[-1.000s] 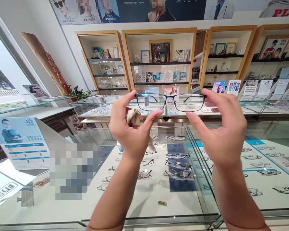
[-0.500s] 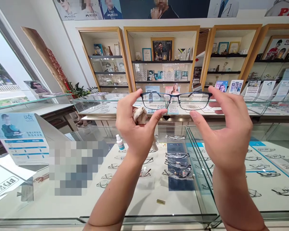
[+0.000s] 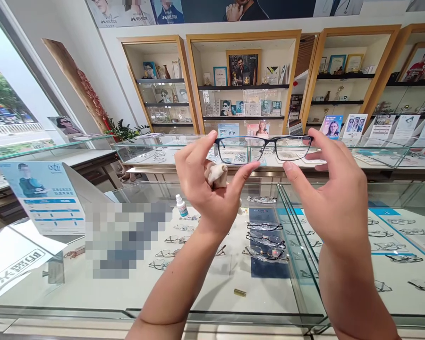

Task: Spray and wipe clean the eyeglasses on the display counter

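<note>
Standing near the left end of the glass display counter (image 3: pixel 102 295) is a tent-shaped advertising card (image 3: pixel 51 198), with white printed sheets (image 3: pixel 17 255) beside it, towards the near left corner. Further right, near the counter's far edge, a small white bottle (image 3: pixel 182 206) stands upright; whether it is on the glass or under it, I cannot tell. Beside it, the left hand (image 3: pixel 210 184) is raised above the counter, a crumpled beige cloth (image 3: pixel 216 175) tucked in its curled fingers. Its fingertips hold the left end of the dark-rimmed rectangular eyeglasses (image 3: pixel 270 140), while the thumb is spread away, its tip just below the left lens. The eyeglasses hang level in the air between both hands, well above the counter and in front of the wooden wall shelves (image 3: pixel 242 87). Below them, display frames (image 3: pixel 265 240) lie in a column over a navy card (image 3: pixel 269 271), and a small brass-coloured piece (image 3: pixel 240 293) lies towards the near edge. To the right, the right hand (image 3: pixel 335 189) has its fingertips at the other end of the eyeglasses, its thumb held apart under the right lens. Whether either thumb touches the rim, I cannot tell. Past the right wrist, more spectacle frames (image 3: pixel 403 258) lie in the right-hand compartment.
</note>
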A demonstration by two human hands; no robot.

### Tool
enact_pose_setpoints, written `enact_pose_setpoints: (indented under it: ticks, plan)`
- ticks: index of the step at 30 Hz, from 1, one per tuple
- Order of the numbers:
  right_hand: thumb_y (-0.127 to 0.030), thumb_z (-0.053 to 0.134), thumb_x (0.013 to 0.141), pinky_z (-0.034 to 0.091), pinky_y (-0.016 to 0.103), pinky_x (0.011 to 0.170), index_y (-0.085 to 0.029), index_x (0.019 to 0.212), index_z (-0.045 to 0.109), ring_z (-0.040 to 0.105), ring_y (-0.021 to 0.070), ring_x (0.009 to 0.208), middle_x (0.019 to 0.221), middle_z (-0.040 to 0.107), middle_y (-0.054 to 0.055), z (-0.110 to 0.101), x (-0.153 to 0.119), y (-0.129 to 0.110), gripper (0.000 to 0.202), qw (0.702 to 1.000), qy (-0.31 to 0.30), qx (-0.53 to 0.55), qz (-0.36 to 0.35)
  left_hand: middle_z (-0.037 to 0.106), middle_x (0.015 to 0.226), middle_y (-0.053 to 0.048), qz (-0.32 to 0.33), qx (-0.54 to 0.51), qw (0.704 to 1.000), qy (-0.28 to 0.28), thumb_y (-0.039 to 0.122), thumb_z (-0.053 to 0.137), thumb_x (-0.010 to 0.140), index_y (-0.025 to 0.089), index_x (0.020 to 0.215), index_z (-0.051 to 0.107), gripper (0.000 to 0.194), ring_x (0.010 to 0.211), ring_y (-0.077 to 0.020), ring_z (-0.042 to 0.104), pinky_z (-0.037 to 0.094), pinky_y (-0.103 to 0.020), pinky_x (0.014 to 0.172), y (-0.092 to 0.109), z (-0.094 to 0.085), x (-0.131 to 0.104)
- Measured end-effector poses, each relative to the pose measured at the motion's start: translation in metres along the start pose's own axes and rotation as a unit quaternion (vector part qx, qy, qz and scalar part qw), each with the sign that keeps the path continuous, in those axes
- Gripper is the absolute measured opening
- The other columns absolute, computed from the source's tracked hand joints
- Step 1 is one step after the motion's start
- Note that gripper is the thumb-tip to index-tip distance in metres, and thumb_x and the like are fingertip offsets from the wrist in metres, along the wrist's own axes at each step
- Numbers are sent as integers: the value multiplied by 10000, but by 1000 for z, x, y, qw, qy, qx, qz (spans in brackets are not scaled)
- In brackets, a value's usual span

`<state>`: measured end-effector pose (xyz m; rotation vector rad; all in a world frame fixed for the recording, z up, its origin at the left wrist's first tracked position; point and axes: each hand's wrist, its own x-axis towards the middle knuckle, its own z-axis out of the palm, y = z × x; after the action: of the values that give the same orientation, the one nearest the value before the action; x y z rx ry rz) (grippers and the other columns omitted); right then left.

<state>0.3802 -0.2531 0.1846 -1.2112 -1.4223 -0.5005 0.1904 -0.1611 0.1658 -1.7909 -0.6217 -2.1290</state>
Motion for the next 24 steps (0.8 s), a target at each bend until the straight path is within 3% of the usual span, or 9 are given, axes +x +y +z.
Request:
enact_pose_setpoints:
  ticks: [4,11,24]
  plan:
    - [-399,689,1027,615,630,1056,-323,1633,547,724,364,1236,1482,712,128,0,-1,-2,626,999,-15,-6,29,695,1366,-100,50,15,997,59,617,859,917,292,1471,612,688,1340,-339,650,635,-541,1005,6,2,0]
    - [-459,680,1030,614,631,1042,-333,1615,547,730,366,1228,1498,711,133,0,-2,-1,613,999,-23,-12,33,670,1473,-127,12,2,1000,25,667,783,952,369,1553,565,706,1425,-390,632,644,-652,1014,5,1,-6]
    - [-503,677,1034,623,620,1030,-305,1574,584,741,373,1204,1426,743,145,-1,-3,-3,581,999,-19,-15,33,723,1375,-95,30,35,997,57,622,871,895,380,1513,623,709,1246,-346,708,663,-550,937,11,4,-2]
